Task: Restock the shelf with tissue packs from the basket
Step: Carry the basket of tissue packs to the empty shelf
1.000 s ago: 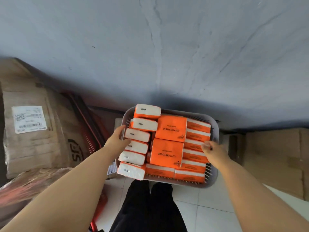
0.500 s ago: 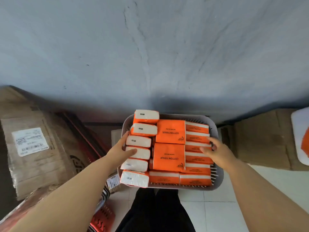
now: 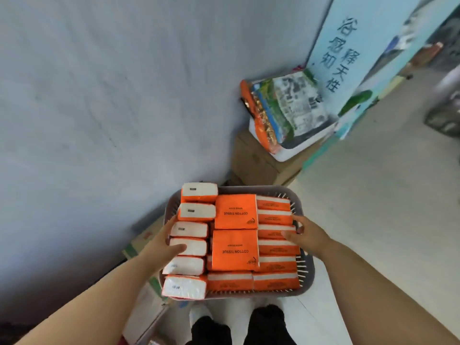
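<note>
A grey plastic basket [image 3: 307, 275] packed with several orange and white tissue packs [image 3: 235, 212] is held in front of me at waist height. My left hand [image 3: 161, 245] grips the basket's left side, its thumb lying over a white pack end. My right hand [image 3: 308, 235] grips the right rim, its thumb lying on the packs in the right row. Two packs lie flat on top in the middle with "COTTON TISSUE" printed on them. No shelf is in view.
A grey wall [image 3: 112, 108] fills the left and top. Cardboard boxes [image 3: 254, 160] stand against it ahead, with a white bin holding colourful bags [image 3: 286, 110] on top. A pale blue sign board [image 3: 348, 53] leans at the right. Light tiled floor [image 3: 385, 207] stretches right.
The view has swung right with the basket carried along: the boxes at the left have gone out of sight, and the bin, bags and sign board have come in. Both hands keep their hold.
</note>
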Demonstrator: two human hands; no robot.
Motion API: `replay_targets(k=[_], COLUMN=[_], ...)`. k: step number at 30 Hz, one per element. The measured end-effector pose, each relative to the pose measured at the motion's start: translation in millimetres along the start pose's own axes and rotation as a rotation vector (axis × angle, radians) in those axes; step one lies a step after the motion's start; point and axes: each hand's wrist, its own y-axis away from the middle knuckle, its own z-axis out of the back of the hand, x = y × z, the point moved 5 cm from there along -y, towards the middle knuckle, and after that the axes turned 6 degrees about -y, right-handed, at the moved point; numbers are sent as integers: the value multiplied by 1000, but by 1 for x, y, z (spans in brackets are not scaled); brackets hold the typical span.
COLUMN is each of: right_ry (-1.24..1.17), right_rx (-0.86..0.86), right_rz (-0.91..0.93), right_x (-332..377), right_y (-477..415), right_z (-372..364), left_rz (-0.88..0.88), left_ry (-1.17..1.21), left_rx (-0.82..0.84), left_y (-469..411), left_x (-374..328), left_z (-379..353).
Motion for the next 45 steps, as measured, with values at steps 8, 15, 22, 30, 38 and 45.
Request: replay_targets(k=[8,15,22,30,38,45], right_ry=[-374,-572,-712,-874,-1081,-1391], right_rx=[-193,-391,-607,-814,-1094,-1317], right_rz=[-155,-342,-466,-596,-645,-692], right_x=[-205,-345,-446,-525,-575,-644], right_y=[66,159,234,241,250,263], right_z=[145,246,310,393,495,549], left_rz=[-114,-277,-486,-561,-666,-754], left_ry=[-253,-367,-610,-781,-882,-869], left_rx=[283,451,680,874,1044,1042], left_y=[-18,-9,20,10,14,41], left_x=[-153,-263,-356,-446,-564,-642], left_z=[-191,-388,-559,-720,-879,-1023])
